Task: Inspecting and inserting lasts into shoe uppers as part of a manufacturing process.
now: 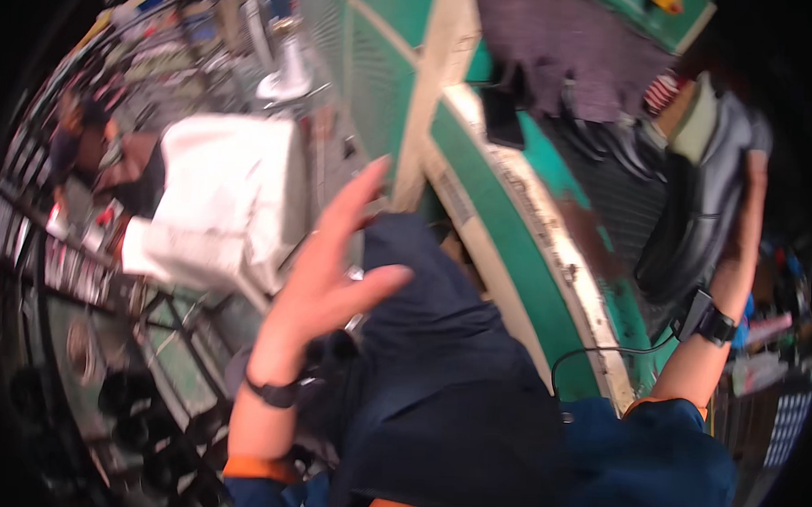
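Observation:
My left hand (328, 273) is raised in front of my dark apron, its fingers stretched and the thumb apart, with nothing in it. At the far right my right hand (750, 201) is closed against the outer side of a glossy black leather shoe (719, 186); its fingertips are hidden behind the leather. A pale green piece (697, 121) shows beside the shoe's upper end. More dark curved leather pieces (601, 140) lie next to it on a black ribbed surface (608, 199). Motion blurs the scene.
The green bench (515, 249) has a worn pale edge. On it lie a black flat device (501, 117) and a ragged purple-grey cloth (569, 43). A cable (610, 349) runs to my right wrist. Left stands a white-covered block (228, 182); another person (85, 140) is beyond.

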Demonstrator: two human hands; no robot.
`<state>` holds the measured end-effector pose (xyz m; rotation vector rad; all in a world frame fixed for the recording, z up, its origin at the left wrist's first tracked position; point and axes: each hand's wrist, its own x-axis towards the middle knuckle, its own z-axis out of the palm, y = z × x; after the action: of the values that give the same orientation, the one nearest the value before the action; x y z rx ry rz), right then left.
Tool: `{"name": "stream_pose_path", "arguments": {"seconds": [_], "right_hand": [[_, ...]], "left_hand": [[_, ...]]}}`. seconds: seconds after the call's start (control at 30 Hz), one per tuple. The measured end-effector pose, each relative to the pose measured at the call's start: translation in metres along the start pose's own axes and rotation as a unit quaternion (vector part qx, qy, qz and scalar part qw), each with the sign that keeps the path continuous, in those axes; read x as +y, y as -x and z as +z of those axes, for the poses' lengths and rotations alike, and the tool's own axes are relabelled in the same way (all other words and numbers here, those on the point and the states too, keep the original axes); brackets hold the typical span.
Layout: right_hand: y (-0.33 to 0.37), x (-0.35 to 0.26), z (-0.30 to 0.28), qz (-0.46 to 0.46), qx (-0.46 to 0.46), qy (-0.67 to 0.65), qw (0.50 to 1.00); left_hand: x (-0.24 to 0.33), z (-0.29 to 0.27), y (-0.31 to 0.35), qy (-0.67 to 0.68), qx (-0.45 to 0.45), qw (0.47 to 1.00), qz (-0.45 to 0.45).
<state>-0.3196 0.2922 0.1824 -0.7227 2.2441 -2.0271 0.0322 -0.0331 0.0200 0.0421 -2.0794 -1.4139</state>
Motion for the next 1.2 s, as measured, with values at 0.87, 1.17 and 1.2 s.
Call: {"name": "stream_pose_path", "arguments": {"seconds": [0.87, 1.17, 1.2], "right_hand": [[0.168, 0.329, 0.396, 0.534, -0.465, -0.359, 0.608], [0.164, 0.33, 0.397, 0.526, -0.369, -0.224, 0.733], [0.167, 0.328, 0.398, 0.513, -0.365, -0.2, 0.751]], "left_hand": [[-0.095, 0.073, 0.19, 0.59, 0.347, 0.595, -0.423], [-0.127, 0.068, 0.191, 0.589, 0.334, 0.592, -0.437], [-0.122, 0.065, 0.189, 0.59, 0.333, 0.591, -0.438]]}}
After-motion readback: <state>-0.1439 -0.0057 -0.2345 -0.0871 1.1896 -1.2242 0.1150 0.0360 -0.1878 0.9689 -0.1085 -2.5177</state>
